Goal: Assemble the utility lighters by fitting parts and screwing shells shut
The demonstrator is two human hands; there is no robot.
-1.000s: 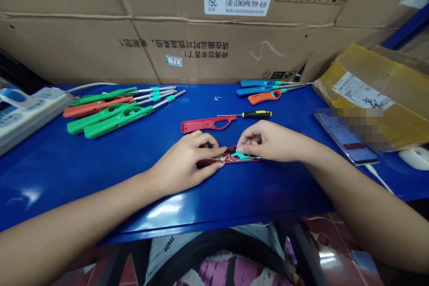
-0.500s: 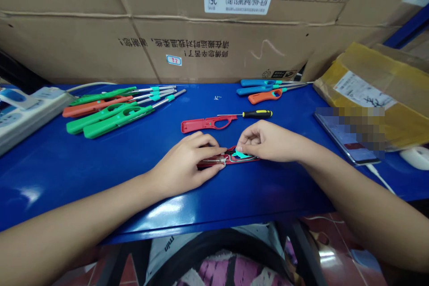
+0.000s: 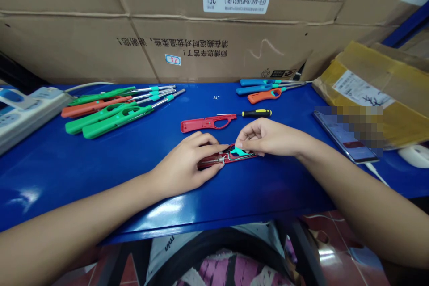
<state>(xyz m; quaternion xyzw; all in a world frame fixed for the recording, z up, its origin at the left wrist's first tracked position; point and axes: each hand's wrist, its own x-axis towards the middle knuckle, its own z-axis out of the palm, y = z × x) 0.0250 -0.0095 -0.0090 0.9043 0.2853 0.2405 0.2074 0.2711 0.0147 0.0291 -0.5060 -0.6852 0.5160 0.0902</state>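
Note:
My left hand [image 3: 191, 161] is closed on the left part of an opened red lighter shell [image 3: 209, 161], thumb and fingers pressing its two sides on the table. A clear tube and a thin wire show inside the shell. Between the fingertips of my right hand [image 3: 259, 136] is a turquoise trigger [image 3: 240, 151], held over the shell's right part; the fingers hide some of it. Behind my hands lies the other red shell half [image 3: 194, 125], with a loop-shaped guard. A black-and-yellow screwdriver [image 3: 256, 113] lies with its shaft along that half's right end.
Several green and orange long lighters [image 3: 115, 120] lie at left beside a white power strip [image 3: 25, 114]. Blue and orange lighters [image 3: 264, 94] lie at the back right. A phone [image 3: 348, 138] rests against a yellow-taped parcel [image 3: 398, 94]. A large cardboard box [image 3: 100, 49] stands behind.
My right hand has shifted very slightly, with the turquoise trigger still at its fingertips. My left hand keeps its hold on the red shell.

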